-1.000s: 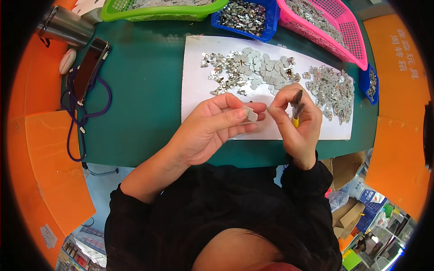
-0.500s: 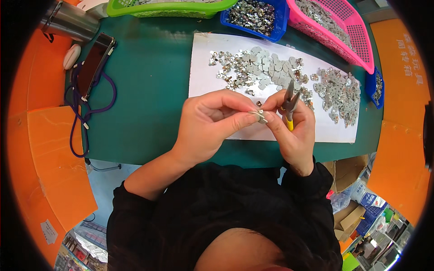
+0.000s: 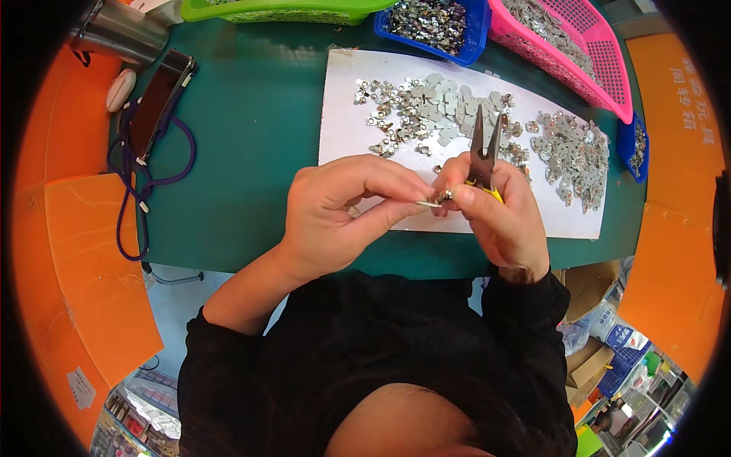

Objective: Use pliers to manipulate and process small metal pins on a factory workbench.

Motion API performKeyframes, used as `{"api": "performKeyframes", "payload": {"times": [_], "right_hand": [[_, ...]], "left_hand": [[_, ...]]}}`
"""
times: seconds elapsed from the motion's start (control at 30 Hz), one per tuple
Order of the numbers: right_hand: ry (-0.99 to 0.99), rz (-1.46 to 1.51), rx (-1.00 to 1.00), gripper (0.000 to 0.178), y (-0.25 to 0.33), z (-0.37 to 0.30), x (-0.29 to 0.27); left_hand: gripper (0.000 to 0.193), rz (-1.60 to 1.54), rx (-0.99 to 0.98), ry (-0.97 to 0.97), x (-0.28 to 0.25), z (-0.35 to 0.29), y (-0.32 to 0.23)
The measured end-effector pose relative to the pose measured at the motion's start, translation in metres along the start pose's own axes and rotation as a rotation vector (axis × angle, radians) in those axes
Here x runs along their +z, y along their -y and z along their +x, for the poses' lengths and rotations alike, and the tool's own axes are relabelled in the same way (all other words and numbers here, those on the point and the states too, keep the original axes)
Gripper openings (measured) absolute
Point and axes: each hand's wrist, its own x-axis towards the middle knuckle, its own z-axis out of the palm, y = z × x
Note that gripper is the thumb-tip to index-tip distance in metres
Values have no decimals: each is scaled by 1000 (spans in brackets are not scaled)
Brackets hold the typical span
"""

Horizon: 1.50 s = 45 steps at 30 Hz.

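Between the thumb and index finger of my left hand a thin, pale flat metal plate is pinched, seen edge-on. My right hand meets it fingertip to fingertip, holding a small shiny metal piece beside the plate. Whether the two parts touch I cannot tell. Tucked in that same hand are needle-nose pliers with yellow grips, jaws apart and pointing away from me. Beneath lies a white board bearing loose grey flat plates, small shiny metal pieces and a separate pile of metal parts farther right.
Along the far edge stand a green basket, a blue bin of small metal parts and a pink basket. A smaller blue bin is at the right. On the left lie a phone with a purple cord and a steel cup.
My hands have drawn slightly apart, the left one shifting left. My right hand has turned, so the pliers stand more upright, and the shiny piece shows in its fingertips.
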Motion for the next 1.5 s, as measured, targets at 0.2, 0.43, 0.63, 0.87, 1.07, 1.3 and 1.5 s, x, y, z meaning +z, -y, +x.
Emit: {"api": "performKeyframes", "payload": {"times": [0.2, 0.43, 0.63, 0.87, 1.07, 1.3, 1.5], "right_hand": [[78, 14, 50, 31, 4, -2, 0], [175, -12, 76, 33, 7, 1, -5], [177, -48, 69, 30, 11, 1, -7], [203, -238, 115, 23, 27, 0, -8], [253, -311, 78, 18, 27, 2, -9], [303, -376, 30, 15, 27, 5, -13], [351, -446, -18, 16, 26, 6, -15]], "left_hand": [[18, 237, 255, 164, -6, 5, -5], [17, 129, 293, 224, -12, 4, 1], [15, 141, 345, 262, -14, 5, 1], [14, 315, 435, 327, -17, 9, -5], [11, 434, 454, 361, -22, 10, -8], [11, 452, 467, 373, -24, 11, -7], [12, 448, 457, 369, -24, 10, -5]]}}
